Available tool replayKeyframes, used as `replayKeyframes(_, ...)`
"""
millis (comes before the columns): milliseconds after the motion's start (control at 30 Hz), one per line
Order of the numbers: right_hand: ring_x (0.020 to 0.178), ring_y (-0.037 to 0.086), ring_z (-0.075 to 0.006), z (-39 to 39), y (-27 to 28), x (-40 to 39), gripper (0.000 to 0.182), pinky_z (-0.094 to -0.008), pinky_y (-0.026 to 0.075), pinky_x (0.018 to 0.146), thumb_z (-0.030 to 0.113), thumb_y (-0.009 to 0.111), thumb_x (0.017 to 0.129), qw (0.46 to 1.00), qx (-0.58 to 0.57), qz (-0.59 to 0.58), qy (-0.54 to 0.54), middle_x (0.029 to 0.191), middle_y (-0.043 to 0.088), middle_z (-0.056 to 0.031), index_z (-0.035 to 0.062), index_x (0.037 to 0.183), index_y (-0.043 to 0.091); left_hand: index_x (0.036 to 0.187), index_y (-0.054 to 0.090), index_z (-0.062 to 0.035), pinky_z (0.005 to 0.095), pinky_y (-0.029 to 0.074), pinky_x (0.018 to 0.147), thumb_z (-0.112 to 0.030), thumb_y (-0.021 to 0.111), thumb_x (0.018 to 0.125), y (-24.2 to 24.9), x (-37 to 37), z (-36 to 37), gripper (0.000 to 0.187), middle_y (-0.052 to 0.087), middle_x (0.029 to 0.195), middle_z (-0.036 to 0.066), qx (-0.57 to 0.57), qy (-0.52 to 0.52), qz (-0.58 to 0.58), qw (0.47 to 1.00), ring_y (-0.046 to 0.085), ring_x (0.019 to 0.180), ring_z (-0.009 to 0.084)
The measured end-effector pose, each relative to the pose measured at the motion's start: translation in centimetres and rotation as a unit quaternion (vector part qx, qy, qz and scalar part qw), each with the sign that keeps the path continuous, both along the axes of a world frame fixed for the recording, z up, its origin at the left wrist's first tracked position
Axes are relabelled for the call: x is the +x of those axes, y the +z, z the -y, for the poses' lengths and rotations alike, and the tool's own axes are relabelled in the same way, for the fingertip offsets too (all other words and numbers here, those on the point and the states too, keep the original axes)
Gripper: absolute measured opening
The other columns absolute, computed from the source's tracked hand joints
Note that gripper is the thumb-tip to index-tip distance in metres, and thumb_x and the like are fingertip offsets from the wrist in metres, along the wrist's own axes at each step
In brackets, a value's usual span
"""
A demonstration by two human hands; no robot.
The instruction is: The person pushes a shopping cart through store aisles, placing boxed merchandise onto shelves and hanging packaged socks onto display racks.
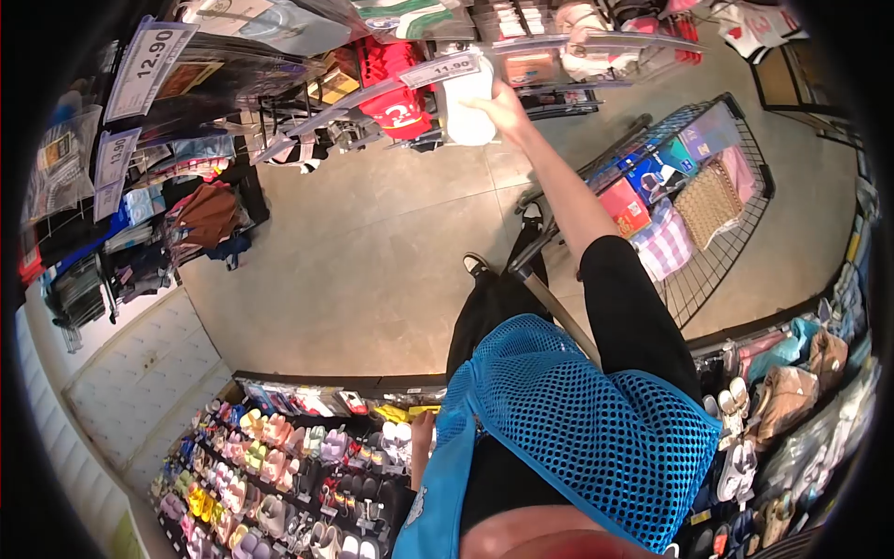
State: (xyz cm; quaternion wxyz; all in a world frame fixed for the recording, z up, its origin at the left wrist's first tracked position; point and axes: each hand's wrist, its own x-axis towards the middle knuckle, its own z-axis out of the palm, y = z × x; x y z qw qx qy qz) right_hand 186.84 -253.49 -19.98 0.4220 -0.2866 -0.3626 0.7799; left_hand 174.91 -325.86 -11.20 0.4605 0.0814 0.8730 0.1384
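Gripping a white item (464, 123) up front, right hand (507, 114) just under the 11.90 price tag (453, 69)!
Thumb across its face, fingers out of sight behind, and beside it hang red goods (393, 88); below stretches a tan floor (354, 270) with thin joint lines, a loaded wire cart (768, 191) at right, rows of slippers (270, 438) along the near side, a whitish panel wall (149, 354) at left, while the left hand (422, 430) hangs low, part-hidden, its grip impossible to tell.

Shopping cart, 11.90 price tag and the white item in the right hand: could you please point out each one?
Shopping cart (767, 182), head view: corner of its dark rim.
11.90 price tag (453, 68), head view: middle of its face.
White item (462, 121), head view: middle of its surface.
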Motion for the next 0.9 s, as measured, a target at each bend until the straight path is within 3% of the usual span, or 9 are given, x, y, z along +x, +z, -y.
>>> replayKeyframes(67, 0.092, 0.061, -0.0139, -1.5, 0.8, -0.2, 0.045, -0.0292, 0.049, 0.081, 0.009, 0.072, 0.076, 0.999, 0.022, 0.018, 0.019, 0.105, 0.063, -0.0069, 0.0003, 0.116, 0.053, 0.073, 0.054, 0.0018, 0.0304, 0.036, 0.056, -0.024, 0.047, 0.092, -0.2, 0.0, -2.8, 0.033, 0.053, 0.066, 0.005, -0.015, -0.015, -0.007, 1.0, 0.046, 0.063, 0.0128)
replayKeyframes(133, 0.094, 0.06, -0.0132, -2.2, 0.7, -0.3, 0.046, -0.0288, 0.049, 0.083, 0.011, 0.073, 0.075, 0.988, 0.121, 0.1, 0.002, 0.105, 0.063, -0.007, 0.0001, 0.115, 0.053, 0.101, 0.055, 0.0015, 0.0264, 0.041, 0.062, -0.024, 0.05, 0.094, -0.5, 0.8, -5.6, 0.027, 0.061, 0.08, 0.007, 0.116, 0.081, 0.013, 0.99, 0.053, 0.071, 0.0124)
replayKeyframes(167, 0.096, 0.059, -0.0125, -2.7, 0.3, -0.3, 0.048, -0.0289, 0.047, 0.085, 0.015, 0.075, 0.074, 0.989, 0.117, 0.089, 0.01, 0.106, 0.063, -0.0064, 0.0006, 0.114, 0.054, 0.101, 0.055, 0.0015, 0.0264, 0.041, 0.062, -0.024, 0.05, 0.094, -0.6, 1.3, -6.9, 0.027, 0.061, 0.08, 0.007, 0.114, 0.081, 0.012, 0.99, 0.053, 0.071, 0.0124)
replayKeyframes(233, 0.097, 0.058, -0.0124, -3.4, 0.7, -0.3, 0.049, -0.0289, 0.046, 0.087, 0.016, 0.076, 0.073, 0.982, 0.145, 0.117, 0.006, 0.107, 0.063, -0.0061, 0.0009, 0.115, 0.055, 0.131, 0.034, 0.0, 0.0244, 0.045, 0.07, -0.023, 0.051, 0.094, -0.5, 1.9, -8.5, 0.047, 0.064, 0.096, 0.012, 0.159, 0.196, -0.029, 0.967, 0.058, 0.083, 0.0143)
replayKeyframes(333, 0.095, 0.059, -0.0159, -4.5, -0.7, -0.3, 0.059, -0.0312, 0.045, 0.087, 0.031, 0.079, 0.067, 0.973, 0.17, 0.157, -0.009, 0.106, 0.064, -0.0093, 0.0013, 0.113, 0.058, 0.141, 0.013, -0.0029, 0.0261, 0.046, 0.077, -0.023, 0.052, 0.094, -0.1, 1.3, -8.6, 0.064, 0.063, 0.104, 0.017, 0.113, 0.114, -0.026, 0.987, 0.061, 0.09, 0.018)
replayKeyframes(433, 0.093, 0.061, -0.0175, -5.6, -1.4, -0.5, 0.058, -0.0322, 0.046, 0.085, 0.033, 0.08, 0.065, 0.95, 0.183, 0.253, -0.001, 0.1, 0.066, -0.0107, 0.0008, 0.109, 0.06, 0.14, 0.015, -0.0032, 0.0268, 0.046, 0.075, -0.021, 0.054, 0.093, 0.2, 1.7, -8.8, 0.063, 0.063, 0.1, 0.016, 0.105, 0.118, -0.022, 0.987, 0.06, 0.087, 0.0166)
replayKeyframes(533, 0.092, 0.062, -0.0188, -5.7, -0.5, -0.6, 0.055, -0.0328, 0.046, 0.084, 0.032, 0.08, 0.064, 0.958, 0.202, 0.204, 0.005, 0.097, 0.066, -0.0117, 0.0004, 0.105, 0.061, 0.14, 0.015, -0.0028, 0.0262, 0.047, 0.069, -0.02, 0.055, 0.092, 0.2, 1.6, -8.2, 0.065, 0.064, 0.094, 0.015, 0.074, 0.095, -0.022, 0.992, 0.06, 0.081, 0.0147)
replayKeyframes(800, 0.111, 0.053, -0.0319, -6.8, -1.9, -1.2, 0.071, -0.0403, 0.042, 0.094, 0.042, 0.077, 0.065, 0.87, 0.286, 0.4, -0.034, 0.116, 0.058, -0.0175, 0.004, 0.12, 0.052, 0.139, 0.02, -0.0051, 0.0253, 0.051, 0.061, -0.017, 0.058, 0.091, 1.4, 0.8, -7.6, 0.063, 0.064, 0.098, 0.014, -0.003, 0.075, 0.009, 0.997, 0.062, 0.076, 0.0144)
replayKeyframes(900, 0.111, 0.054, -0.0291, -6.7, -5.9, -4.2, 0.074, -0.0383, 0.043, 0.094, 0.04, 0.079, 0.063, 0.92, 0.206, 0.332, -0.023, 0.118, 0.058, -0.0162, 0.0049, 0.121, 0.052, 0.136, 0.028, -0.0061, 0.0257, 0.051, 0.065, -0.011, 0.057, 0.09, 1.2, 0.3, -6.1, 0.055, 0.063, 0.093, 0.015, 0.021, 0.115, 0.067, 0.991, 0.06, 0.077, 0.0141)
